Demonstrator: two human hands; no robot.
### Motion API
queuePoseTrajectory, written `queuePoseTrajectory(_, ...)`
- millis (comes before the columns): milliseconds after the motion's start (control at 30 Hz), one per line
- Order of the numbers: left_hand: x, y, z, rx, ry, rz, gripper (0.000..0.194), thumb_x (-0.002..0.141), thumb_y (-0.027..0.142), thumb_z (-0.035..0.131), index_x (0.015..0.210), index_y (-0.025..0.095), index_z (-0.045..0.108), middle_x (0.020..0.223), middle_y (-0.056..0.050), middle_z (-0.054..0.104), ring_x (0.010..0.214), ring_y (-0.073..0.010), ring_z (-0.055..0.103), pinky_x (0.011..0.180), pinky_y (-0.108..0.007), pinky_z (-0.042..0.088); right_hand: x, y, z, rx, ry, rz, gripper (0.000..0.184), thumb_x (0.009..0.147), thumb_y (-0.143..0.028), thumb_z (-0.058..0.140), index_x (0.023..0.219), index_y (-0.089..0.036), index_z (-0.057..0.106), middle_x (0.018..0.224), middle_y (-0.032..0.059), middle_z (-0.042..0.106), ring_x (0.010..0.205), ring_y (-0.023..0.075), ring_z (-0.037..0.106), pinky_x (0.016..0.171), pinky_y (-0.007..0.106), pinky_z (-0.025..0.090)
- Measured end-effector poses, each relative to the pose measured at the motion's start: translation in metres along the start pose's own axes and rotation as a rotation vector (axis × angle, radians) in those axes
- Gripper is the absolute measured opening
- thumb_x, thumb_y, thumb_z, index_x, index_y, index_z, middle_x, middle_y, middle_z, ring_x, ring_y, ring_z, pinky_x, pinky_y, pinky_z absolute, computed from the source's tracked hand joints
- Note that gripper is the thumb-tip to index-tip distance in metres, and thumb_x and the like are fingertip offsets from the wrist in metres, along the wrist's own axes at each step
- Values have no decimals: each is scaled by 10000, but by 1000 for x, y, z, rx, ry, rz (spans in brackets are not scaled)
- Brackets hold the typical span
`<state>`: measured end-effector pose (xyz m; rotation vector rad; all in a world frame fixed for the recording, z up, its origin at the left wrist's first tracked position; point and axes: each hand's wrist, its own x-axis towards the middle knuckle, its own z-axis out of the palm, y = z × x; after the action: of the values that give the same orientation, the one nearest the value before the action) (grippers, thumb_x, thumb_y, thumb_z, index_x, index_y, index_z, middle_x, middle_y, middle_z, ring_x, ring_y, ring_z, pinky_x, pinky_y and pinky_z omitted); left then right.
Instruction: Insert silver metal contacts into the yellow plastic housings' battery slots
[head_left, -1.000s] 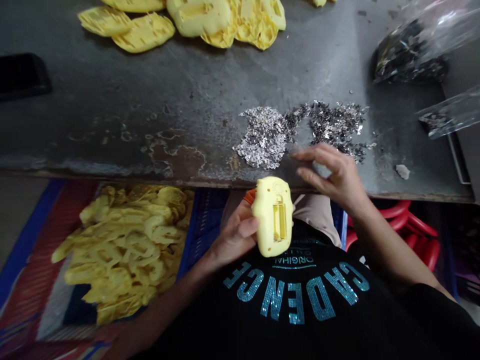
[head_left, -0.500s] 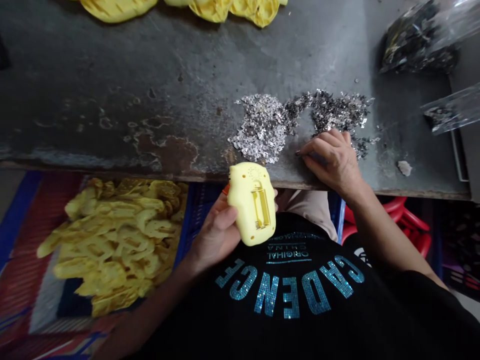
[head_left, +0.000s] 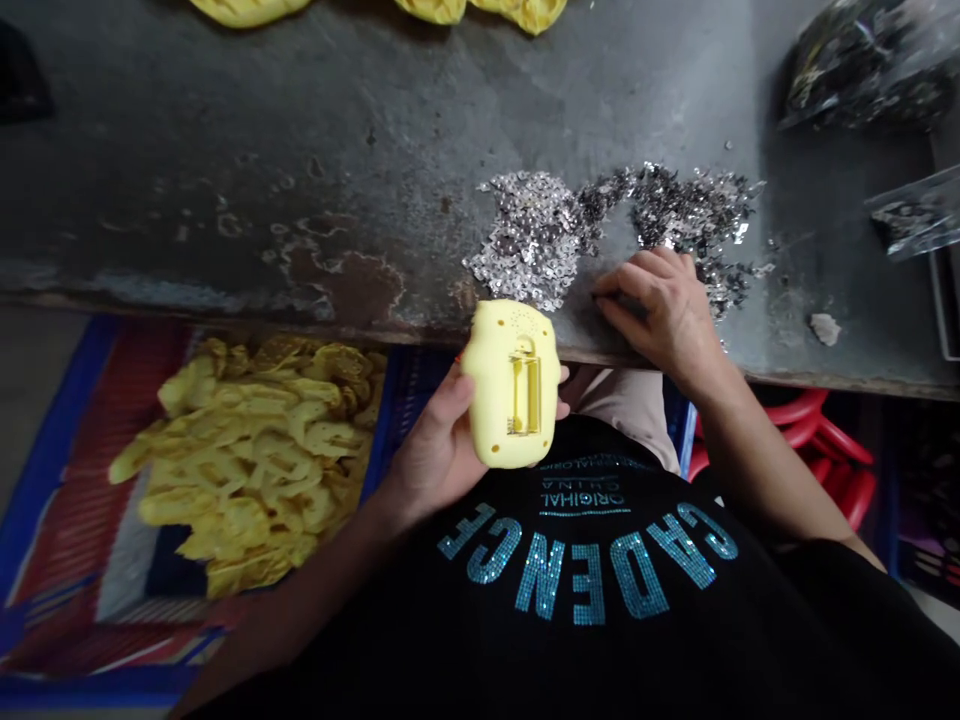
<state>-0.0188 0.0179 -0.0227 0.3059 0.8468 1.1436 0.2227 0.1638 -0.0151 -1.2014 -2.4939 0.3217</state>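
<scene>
The grip of the left hand (head_left: 431, 450) is closed around a yellow plastic casing (head_left: 511, 385), just off the edge of the table (head_left: 225, 170). Right of the casing, the right hand (head_left: 660, 315) curls beside loose silver sequins (head_left: 536, 240); whether it pinches anything, I cannot tell. A careless brush could scatter them. Left of the casing, a blue crate (head_left: 394, 400) holds yellow moulded pieces (head_left: 255, 460); far up and right, a clear plastic bag (head_left: 862, 65) holds dark sequins.
</scene>
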Motion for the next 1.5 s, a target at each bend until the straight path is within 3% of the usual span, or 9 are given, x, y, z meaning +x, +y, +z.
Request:
queuePoseTrajectory(100,1,-2,1,-44,-92,-49,784,886,699,952,1458,208,737,1453,-175,847,1236,-441,855,753,-397,761,-12,-16,-17,266,11,-123,170,1164,-302,655,1140,-269,820,1055,45,838,968,247,777,898,417,603)
queuePoseTrajectory(167,1,-3,1,-57,-187,-108,764,917,723,921,1469,240,708,1331,-142,877,1029,-379,893,534,-294,661,-19,-27,-29,404,-8,-179,126,1163,-301,699,1143,-271,820,1060,23,861,937,217,805,872,380,617)
queuePoseTrajectory(233,1,-4,3,-52,-261,-161,749,951,740,883,1506,276,690,1263,-112,881,953,-362,897,460,-259,594,-25,-35,-39,472,-29,-225,95,1155,-292,727,1132,-270,816,1047,14,862,943,210,819,854,361,622)
queuePoseTrajectory(567,-7,-16,21,-13,-307,-137,693,1016,745,816,1493,251,723,1222,-94,864,992,-324,881,571,-280,644,-44,-40,-56,308,-35,-394,70,1173,-298,715,1165,-243,758,1100,50,807,998,219,761,866,367,628)
queuePoseTrajectory(733,-13,-19,25,-10,-311,-139,634,1061,723,775,1487,257,712,1219,-84,856,975,-305,880,547,-256,620,-48,-44,-64,188,-59,-452,156,1228,-326,603,1215,-257,742,1106,39,783,1007,222,733,909,401,622)
queuePoseTrajectory(900,-16,-24,25,-19,-301,-115,592,1086,676,760,1485,241,722,1260,-92,860,1001,-285,877,561,-235,631,-49,-53,-68,61,-43,-522,273,1268,-333,496,1152,-211,711,1061,61,767,971,220,705,842,377,613)
queuePoseTrajectory(1133,-16,-25,24,-12,-280,-131,618,1024,695,832,1438,240,767,1170,-83,870,933,-320,886,512,-253,610,-52,-61,-70,74,-97,-443,268,1254,-345,515,1140,-254,740,1064,57,790,989,239,733,876,407,626)
queuePoseTrajectory(1333,-18,-27,21,13,-166,-65,735,957,719,902,1518,270,746,1361,-114,877,1190,-423,872,667,-354,702,-60,-53,-55,329,90,-229,82,1151,-307,726,1196,-264,779,1113,56,835,997,248,772,849,419,637)
queuePoseTrajectory(1500,-23,-30,25,124,-112,121,714,931,528,1003,1553,319,722,1411,-77,876,1271,-390,863,898,-401,736,-62,-42,-34,641,-19,-48,524,1041,-483,876,1486,-257,718,1438,104,799,1199,281,807,886,397,691)
